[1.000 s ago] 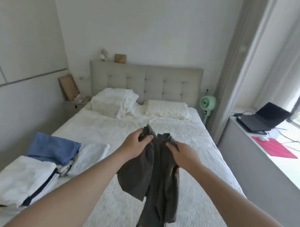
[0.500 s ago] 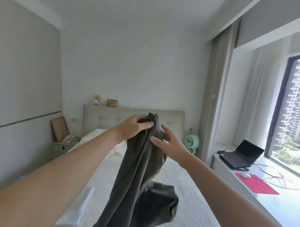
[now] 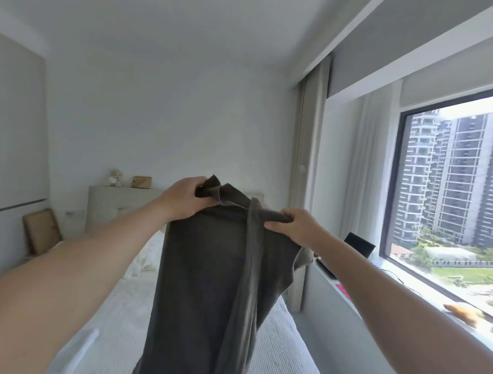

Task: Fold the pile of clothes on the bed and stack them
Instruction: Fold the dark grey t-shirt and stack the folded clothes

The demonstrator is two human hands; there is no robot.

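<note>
The bed (image 3: 118, 316), covered in white ribbed bedding, fills the lower part of the room and runs back to a pale headboard (image 3: 119, 202). To the right of the bed a big window (image 3: 449, 188) looks out on tower blocks, with a long white sill below it. Above the bed, held up at arm's length, hangs a dark grey garment (image 3: 208, 283): soft, plain, matte cloth, its top edge bunched and crumpled, a narrower strip of the same fabric falling down its right half, the bottom dropping out of sight below. It hangs clear of the bedding as far as I can see. The left hand (image 3: 183, 198) grips the top left corner, fingers curled round a wad of cloth. The right hand (image 3: 294, 225) pinches the top edge further right, so the hands are set apart. A small plush toy (image 3: 115, 178) sits on top of the headboard.
</note>
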